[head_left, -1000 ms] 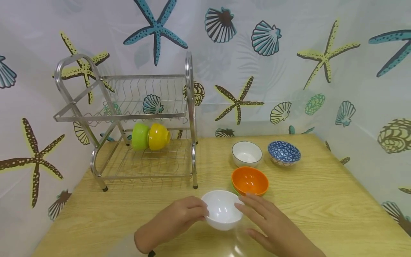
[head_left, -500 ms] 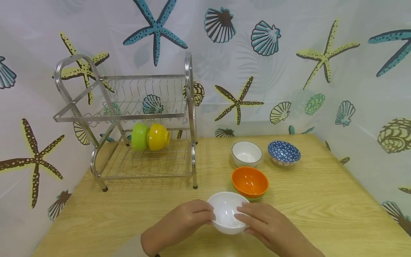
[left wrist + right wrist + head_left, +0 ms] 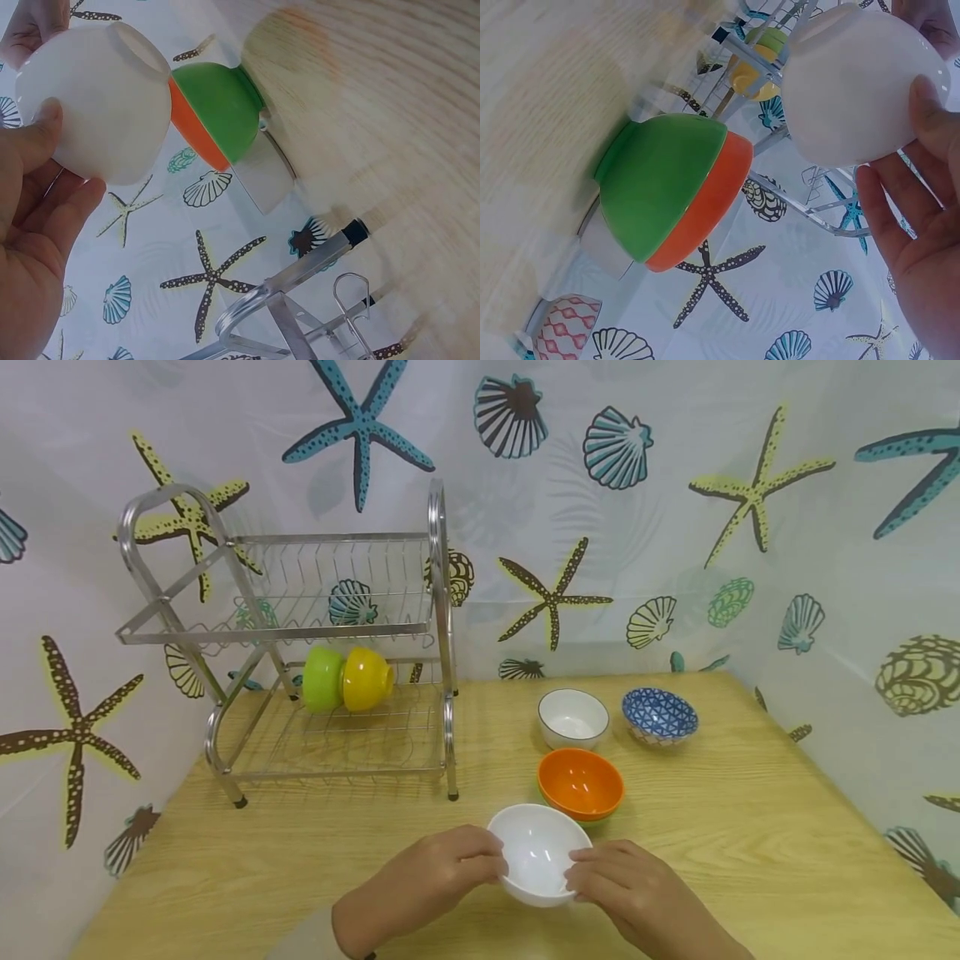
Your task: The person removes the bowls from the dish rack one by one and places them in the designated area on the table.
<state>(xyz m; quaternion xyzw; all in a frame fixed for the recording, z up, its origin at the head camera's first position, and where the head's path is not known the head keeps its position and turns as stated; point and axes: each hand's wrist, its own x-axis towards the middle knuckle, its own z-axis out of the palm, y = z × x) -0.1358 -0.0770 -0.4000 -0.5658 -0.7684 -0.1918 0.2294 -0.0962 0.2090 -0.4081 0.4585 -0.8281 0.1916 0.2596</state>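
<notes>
- White bowl [image 3: 535, 847]: we're pinching its rim with left hand [image 3: 450, 867] and right hand [image 3: 633, 885]
- Orange bowl [image 3: 581, 783] sits just beyond, in a green bowl [image 3: 658, 180]
- Rack [image 3: 300, 632] far left

The left hand [image 3: 438, 875] and right hand [image 3: 633, 891] grip a white bowl [image 3: 536, 852] near an orange bowl [image 3: 581, 783] on the desk [image 3: 750, 827]. Behind stand a dark-rimmed bowl [image 3: 573, 720] and a blue-patterned bowl [image 3: 660, 716]; leftward, a metal rack [image 3: 285, 633] holds a green bowl [image 3: 322, 680] and a yellow bowl [image 3: 366, 680].
</notes>
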